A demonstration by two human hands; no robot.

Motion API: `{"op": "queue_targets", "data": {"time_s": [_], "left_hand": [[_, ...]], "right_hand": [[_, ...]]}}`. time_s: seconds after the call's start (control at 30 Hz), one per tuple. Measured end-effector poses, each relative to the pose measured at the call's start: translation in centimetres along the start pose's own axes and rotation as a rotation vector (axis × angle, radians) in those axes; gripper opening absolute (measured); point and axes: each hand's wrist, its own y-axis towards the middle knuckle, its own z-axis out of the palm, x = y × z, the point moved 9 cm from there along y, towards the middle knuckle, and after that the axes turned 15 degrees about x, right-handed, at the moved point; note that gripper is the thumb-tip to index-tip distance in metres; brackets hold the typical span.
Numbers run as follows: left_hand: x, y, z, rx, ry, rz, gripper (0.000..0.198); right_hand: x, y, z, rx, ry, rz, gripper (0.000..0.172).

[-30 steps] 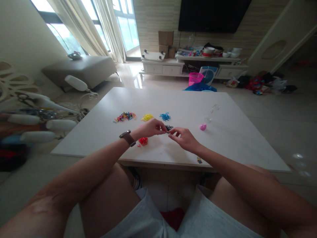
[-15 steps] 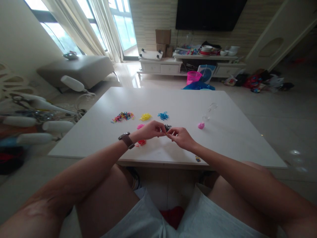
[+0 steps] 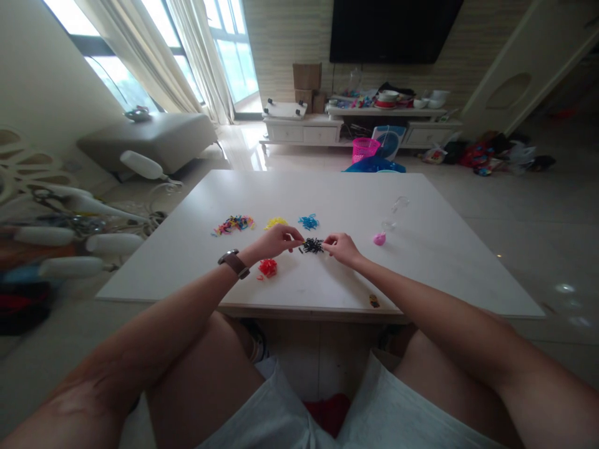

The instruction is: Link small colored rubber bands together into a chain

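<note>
1. Black heap (image 3: 311, 246) of small pieces is seen lying on the white table (image 3: 435, 262), a little nearer the table's near edge than its middle, between the two hands.
2. The left hand (image 3: 276, 241) is held low over the table at the heap's left edge. Its thumb and forefinger are brought together at the tips, just touching the outermost black pieces. Whether a piece is pinched between them cannot be told, as the pieces are too small.
3. The right hand (image 3: 342, 248) is laid on the table at the heap's right edge, with the fingers curled and the tips against the black pieces. Whether these fingers are closed on anything cannot be told.
4. A brown watch (image 3: 233, 262) is worn on the left wrist, above the table's near-left part.
5. A red heap (image 3: 268, 267) is placed on the table just under the left wrist, closer to the near edge than the black one.
6. Farther up the table, three heaps are set in a row: a mixed-colour heap (image 3: 234, 223) toward the table's left side, then a yellow heap (image 3: 276, 221), partly hidden by the left hand, then a blue heap (image 3: 309, 221).
7. A small pink piece (image 3: 379, 238) is seen on the table's right half, with a clear piece (image 3: 400, 203) beyond it.
8. A small dark item (image 3: 374, 300) is left at the table's near edge.
</note>
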Motion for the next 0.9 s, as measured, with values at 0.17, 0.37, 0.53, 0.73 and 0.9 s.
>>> {"op": "queue_targets", "data": {"time_s": [0.17,0.37,0.53,0.73,0.9], "left_hand": [[-0.3,0.2,1.0,0.015,-0.005,-0.001,0.023],[-1.1,0.2,1.4,0.02,-0.034,0.01,0.022],[-1.4,0.3,1.8,0.03,-0.075,0.025,0.023],[-1.5,0.3,2.0,0.041,-0.074,0.03,0.022],[-1.8,0.1,1.7,0.024,-0.002,0.017,0.019]], "right_hand": [[-0.6,0.9,-0.4,-0.02,-0.05,-0.001,0.016],[3.3,-0.7,-0.6,0.032,0.07,-0.171,0.017],[7.2,-2.9,0.3,0.111,0.085,-0.371,0.021],[7.3,-3.3,-0.1,0.066,0.025,-0.372,0.014],[7.2,-3.2,-0.4,0.043,-0.012,-0.377,0.014]]}}
